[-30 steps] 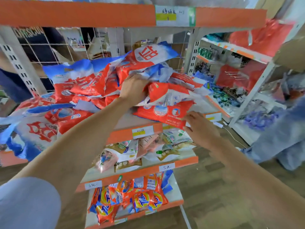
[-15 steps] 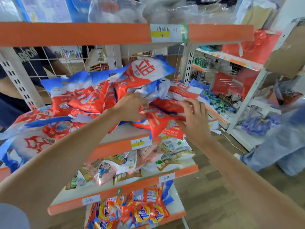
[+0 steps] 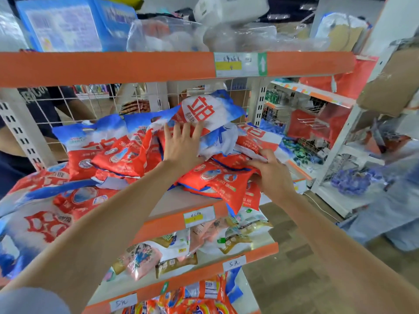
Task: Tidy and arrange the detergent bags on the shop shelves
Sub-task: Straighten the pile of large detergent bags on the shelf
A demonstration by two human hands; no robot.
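Judging by the jumbled heap of red-and-blue detergent bags point(image 3: 127, 152) on the middle shelf point(image 3: 176, 220), we are barely started. Our left hand point(image 3: 181, 146) presses spread fingers on the pile; our right hand point(image 3: 272, 173) grips one bag's edge.

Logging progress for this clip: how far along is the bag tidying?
Early. Nothing looks arranged yet: the red and blue detergent bags lie in a jumbled heap. In hand: the left hand presses flat on the pile, the right hand grips a red bag overhanging the shelf edge. The whole pile remains.
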